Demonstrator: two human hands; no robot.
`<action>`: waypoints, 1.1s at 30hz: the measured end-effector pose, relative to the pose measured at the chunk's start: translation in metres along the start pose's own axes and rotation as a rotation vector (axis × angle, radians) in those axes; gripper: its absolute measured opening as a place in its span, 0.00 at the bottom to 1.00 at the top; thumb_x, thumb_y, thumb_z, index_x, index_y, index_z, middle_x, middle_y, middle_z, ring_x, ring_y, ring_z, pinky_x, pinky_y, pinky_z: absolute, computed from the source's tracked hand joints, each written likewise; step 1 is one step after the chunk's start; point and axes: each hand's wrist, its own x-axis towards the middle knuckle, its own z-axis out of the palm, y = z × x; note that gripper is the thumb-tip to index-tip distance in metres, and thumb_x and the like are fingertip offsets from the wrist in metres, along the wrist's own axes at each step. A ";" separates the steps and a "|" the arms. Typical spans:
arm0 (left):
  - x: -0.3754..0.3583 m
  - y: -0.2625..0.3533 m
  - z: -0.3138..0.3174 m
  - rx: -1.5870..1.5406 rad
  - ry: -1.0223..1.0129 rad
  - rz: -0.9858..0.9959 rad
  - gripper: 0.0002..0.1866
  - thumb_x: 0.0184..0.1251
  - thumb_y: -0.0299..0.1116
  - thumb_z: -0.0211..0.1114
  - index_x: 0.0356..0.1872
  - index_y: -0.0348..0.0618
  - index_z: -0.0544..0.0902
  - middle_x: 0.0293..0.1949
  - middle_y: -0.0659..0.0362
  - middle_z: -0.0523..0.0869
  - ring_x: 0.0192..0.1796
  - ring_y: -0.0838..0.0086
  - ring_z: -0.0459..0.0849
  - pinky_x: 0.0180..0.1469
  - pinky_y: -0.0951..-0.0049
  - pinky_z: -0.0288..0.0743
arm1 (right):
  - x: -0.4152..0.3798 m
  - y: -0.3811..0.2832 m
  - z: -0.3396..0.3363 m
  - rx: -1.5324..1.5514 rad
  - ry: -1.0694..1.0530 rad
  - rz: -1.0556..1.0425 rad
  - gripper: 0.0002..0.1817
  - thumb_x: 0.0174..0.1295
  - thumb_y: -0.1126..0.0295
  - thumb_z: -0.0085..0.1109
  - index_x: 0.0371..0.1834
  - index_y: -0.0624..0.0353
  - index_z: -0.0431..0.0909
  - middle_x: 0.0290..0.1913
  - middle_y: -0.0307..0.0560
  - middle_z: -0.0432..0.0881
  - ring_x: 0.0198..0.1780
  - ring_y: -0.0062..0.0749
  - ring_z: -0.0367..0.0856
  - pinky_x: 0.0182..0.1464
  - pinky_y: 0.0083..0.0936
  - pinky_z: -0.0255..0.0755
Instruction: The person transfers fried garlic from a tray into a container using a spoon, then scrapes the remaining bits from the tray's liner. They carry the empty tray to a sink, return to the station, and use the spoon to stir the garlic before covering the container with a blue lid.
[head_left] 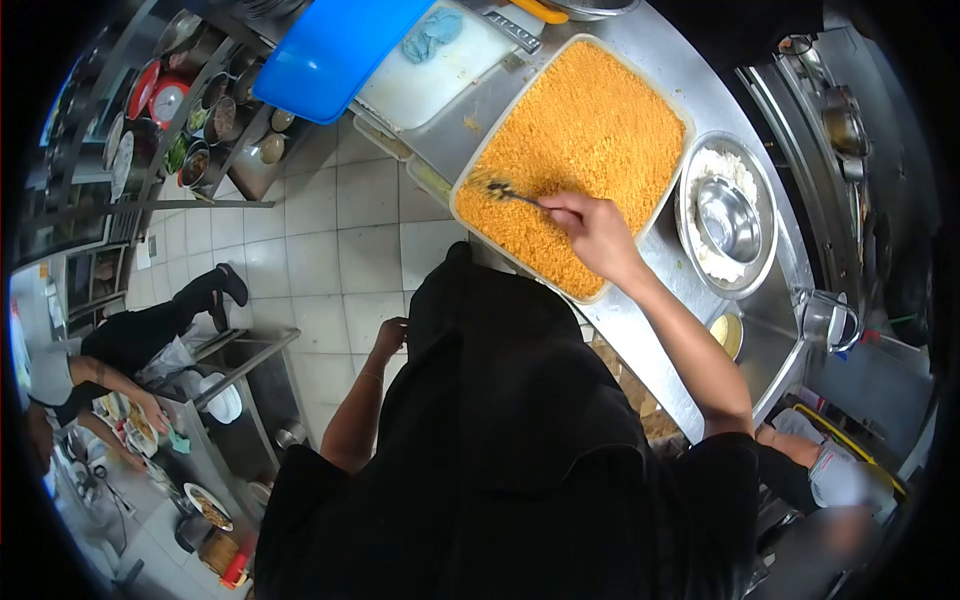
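My right hand is closed round the handle of a dark metal fork. The fork's head, with crumbs or a small bit of food on it, is over the near left side of a large pale tub. Coarse orange breadcrumbs fill this tub, which sits on the steel counter. My left hand hangs low beside my black apron, and its fingers are partly hidden by the cloth.
Right of the tub, a steel basin holds white powder and a smaller metal bowl. A blue lid and a white cutting board with a cloth lie at the left. Other people work at left and lower right.
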 end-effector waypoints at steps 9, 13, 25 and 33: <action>0.011 -0.008 -0.001 0.078 -0.001 0.196 0.13 0.58 0.21 0.53 0.45 0.32 0.77 0.25 0.57 0.85 0.21 0.80 0.80 0.20 0.79 0.73 | -0.028 0.002 -0.040 -0.244 -0.247 -0.019 0.09 0.57 0.75 0.57 0.40 0.54 0.83 0.35 0.49 0.84 0.35 0.42 0.82 0.39 0.32 0.73; 0.008 -0.001 0.003 0.125 0.034 0.179 0.13 0.57 0.22 0.55 0.43 0.32 0.79 0.26 0.56 0.84 0.21 0.81 0.79 0.22 0.80 0.74 | -0.056 0.022 -0.067 -0.353 -0.258 -0.063 0.09 0.57 0.75 0.58 0.40 0.54 0.83 0.34 0.48 0.84 0.36 0.42 0.82 0.38 0.32 0.72; 0.001 0.021 -0.009 0.048 -0.047 0.125 0.14 0.57 0.20 0.54 0.45 0.35 0.78 0.30 0.59 0.84 0.26 0.79 0.80 0.23 0.79 0.73 | -0.052 0.102 -0.047 -0.310 0.227 0.233 0.11 0.63 0.77 0.50 0.45 0.59 0.80 0.35 0.52 0.84 0.33 0.31 0.82 0.38 0.26 0.72; 0.004 0.011 -0.006 -0.070 -0.030 0.033 0.14 0.59 0.21 0.50 0.45 0.35 0.78 0.28 0.59 0.83 0.23 0.80 0.78 0.21 0.79 0.71 | -0.110 0.044 -0.015 -0.173 0.128 -0.009 0.13 0.55 0.77 0.54 0.42 0.50 0.83 0.33 0.49 0.83 0.32 0.45 0.81 0.33 0.37 0.72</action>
